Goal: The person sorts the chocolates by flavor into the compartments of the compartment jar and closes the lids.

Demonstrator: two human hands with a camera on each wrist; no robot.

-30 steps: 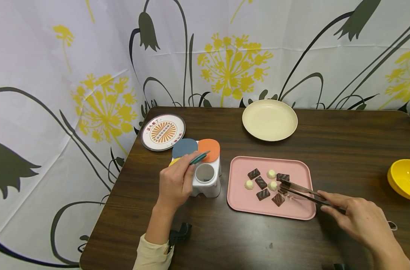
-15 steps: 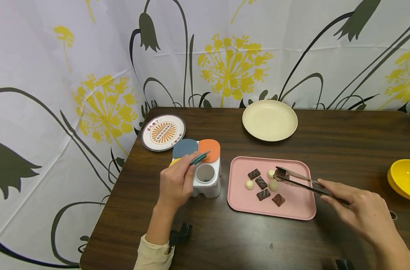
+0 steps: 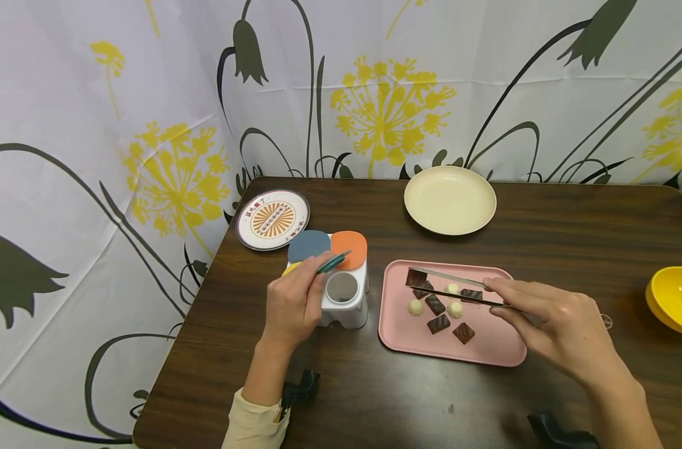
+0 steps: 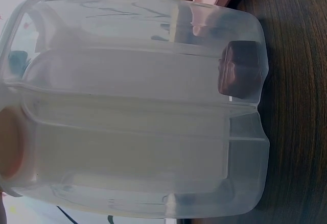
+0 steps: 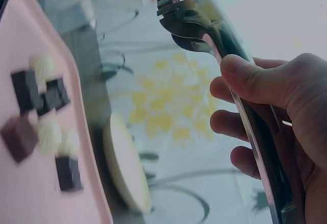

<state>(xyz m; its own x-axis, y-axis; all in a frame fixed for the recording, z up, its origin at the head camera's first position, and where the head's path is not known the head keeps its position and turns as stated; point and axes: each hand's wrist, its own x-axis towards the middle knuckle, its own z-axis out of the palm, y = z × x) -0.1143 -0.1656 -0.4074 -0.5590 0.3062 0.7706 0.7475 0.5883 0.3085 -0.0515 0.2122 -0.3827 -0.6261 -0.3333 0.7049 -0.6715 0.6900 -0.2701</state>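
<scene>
My left hand (image 3: 296,302) pinches a teal lid (image 3: 334,262), tilted up beside an open round compartment (image 3: 342,288) of a white seasoning box (image 3: 343,315). Through its translucent wall (image 4: 127,71) in the left wrist view, one chocolate (image 4: 240,69) shows at the bottom. My right hand (image 3: 560,321) grips metal tongs (image 3: 453,294), held over the pink tray (image 3: 397,340). At their tips is a dark square chocolate (image 3: 416,277). Under and around the tongs, several dark chocolates (image 3: 438,323) and a few cream-coloured round sweets (image 3: 415,307) lie on the tray.
A cream plate (image 3: 450,201) stands behind the tray, and a patterned plate (image 3: 272,220) at the back left. Blue (image 3: 309,245) and orange (image 3: 349,249) lids cover other compartments. A yellow bowl (image 3: 674,300) sits at the right. A floral curtain (image 3: 385,93) hangs behind the table.
The tongs pinched a chocolate at the tray's right side, lifted it and carried it left across the tray. My left hand has stayed on the teal lid.
</scene>
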